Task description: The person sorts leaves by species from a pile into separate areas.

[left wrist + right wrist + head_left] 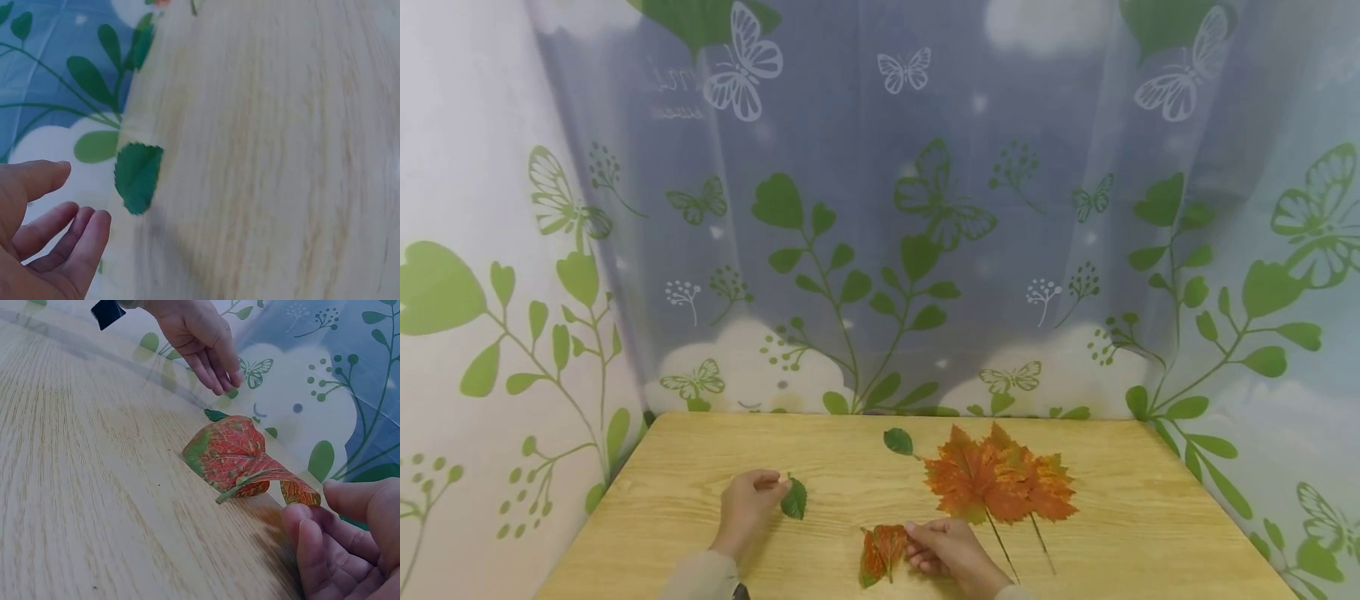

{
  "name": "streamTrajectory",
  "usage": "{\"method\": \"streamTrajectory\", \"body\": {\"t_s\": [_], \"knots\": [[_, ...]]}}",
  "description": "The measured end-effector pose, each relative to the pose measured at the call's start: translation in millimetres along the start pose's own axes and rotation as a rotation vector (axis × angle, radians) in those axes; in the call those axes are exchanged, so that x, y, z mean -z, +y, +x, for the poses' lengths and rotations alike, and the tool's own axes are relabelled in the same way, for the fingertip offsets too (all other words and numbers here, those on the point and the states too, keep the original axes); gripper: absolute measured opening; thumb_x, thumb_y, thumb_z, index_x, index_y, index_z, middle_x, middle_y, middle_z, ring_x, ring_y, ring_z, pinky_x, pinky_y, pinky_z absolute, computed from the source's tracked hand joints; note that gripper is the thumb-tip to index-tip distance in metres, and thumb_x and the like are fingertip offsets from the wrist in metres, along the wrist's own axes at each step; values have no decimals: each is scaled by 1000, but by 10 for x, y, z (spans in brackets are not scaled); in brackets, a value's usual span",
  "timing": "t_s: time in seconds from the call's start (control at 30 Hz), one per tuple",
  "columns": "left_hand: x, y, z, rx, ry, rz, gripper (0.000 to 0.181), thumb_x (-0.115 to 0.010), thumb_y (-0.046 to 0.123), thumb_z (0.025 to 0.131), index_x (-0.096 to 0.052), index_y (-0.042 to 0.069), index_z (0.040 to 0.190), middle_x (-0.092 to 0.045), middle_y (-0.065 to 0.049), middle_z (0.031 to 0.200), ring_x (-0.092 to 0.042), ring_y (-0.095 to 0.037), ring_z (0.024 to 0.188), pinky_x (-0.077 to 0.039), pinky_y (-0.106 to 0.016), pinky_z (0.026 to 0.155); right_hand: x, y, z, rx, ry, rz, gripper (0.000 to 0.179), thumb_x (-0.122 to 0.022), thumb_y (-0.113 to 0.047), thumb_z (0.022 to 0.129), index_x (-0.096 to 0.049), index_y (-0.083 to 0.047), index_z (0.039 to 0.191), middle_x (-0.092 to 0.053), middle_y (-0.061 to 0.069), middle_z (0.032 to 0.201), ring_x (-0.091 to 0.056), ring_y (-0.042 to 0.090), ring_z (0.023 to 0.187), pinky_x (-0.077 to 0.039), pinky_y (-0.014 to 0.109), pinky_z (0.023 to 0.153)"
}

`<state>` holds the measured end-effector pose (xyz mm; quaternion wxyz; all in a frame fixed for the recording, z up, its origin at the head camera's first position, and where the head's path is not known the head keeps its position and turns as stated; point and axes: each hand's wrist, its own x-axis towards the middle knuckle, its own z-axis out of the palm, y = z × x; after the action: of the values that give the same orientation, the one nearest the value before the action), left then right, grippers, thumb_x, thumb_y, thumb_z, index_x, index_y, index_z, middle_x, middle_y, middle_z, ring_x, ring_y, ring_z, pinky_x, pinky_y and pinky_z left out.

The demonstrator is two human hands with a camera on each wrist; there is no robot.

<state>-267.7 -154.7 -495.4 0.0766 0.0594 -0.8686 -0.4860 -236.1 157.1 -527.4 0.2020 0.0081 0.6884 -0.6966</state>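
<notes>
A small green leaf with toothed edges (795, 498) (137, 178) lies on the table's left half. Just left of it is my left hand (748, 508); in the left wrist view, the thumb and fingers are apart, with nothing between them and the leaf beyond the fingertips. My right hand (951, 550) pinches the edge of a curled red-and-green leaf (886, 546) between thumb and fingers. In the right wrist view this leaf (231, 450) shows pale veins and a short green stem, its blade bent near the fingertips (297, 515).
Orange maple leaves (970, 475) on thin dark stems lie overlapping at the right of the wooden table (685, 450). Another green leaf (898, 441) lies near the back edge. A curtain (865, 292) printed with plants and butterflies stands behind and at both sides.
</notes>
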Motion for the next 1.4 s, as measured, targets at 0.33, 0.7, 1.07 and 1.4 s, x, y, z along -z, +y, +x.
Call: {"method": "streamTrajectory", "body": {"t_s": [0.33, 0.7, 1.07, 1.4], "knots": [[-126, -112, 83, 14, -13, 82, 43, -76, 21, 82, -65, -12, 107, -68, -22, 98, -65, -34, 90, -55, -44, 75, -19, -28, -21, -14, -9, 5, 28, -67, -26, 91, -71, 2, 94, -70, 0, 75, -63, 2, 59, -52, 15, 55], [-221, -79, 62, 49, 13, 153, 50, -78, 24, 79, -61, -14, 107, -68, -27, 98, -66, -38, 90, -56, -44, 73, -23, -33, -13, -26, 19, -5, 25, -68, -24, 90, -72, 1, 93, -70, 1, 75, -64, 3, 59, -52, 16, 55], [-270, -53, 65, 45, 36, 211, 39, -79, 17, 77, -63, -10, 100, -69, -22, 91, -67, -34, 83, -55, -44, 69, -13, -27, 4, -18, 26, -4, 24, -69, -23, 89, -72, 1, 93, -70, 1, 75, -65, 5, 61, -53, 16, 57], [-268, -243, 123, 66, 44, 124, 32, -76, 23, 80, -69, -4, 96, -71, -13, 85, -67, -26, 76, -55, -42, 68, -40, 19, 26, -24, 43, -17, 26, -70, -23, 88, -71, 1, 96, -70, 1, 75, -65, 5, 60, -54, 18, 58]]}}
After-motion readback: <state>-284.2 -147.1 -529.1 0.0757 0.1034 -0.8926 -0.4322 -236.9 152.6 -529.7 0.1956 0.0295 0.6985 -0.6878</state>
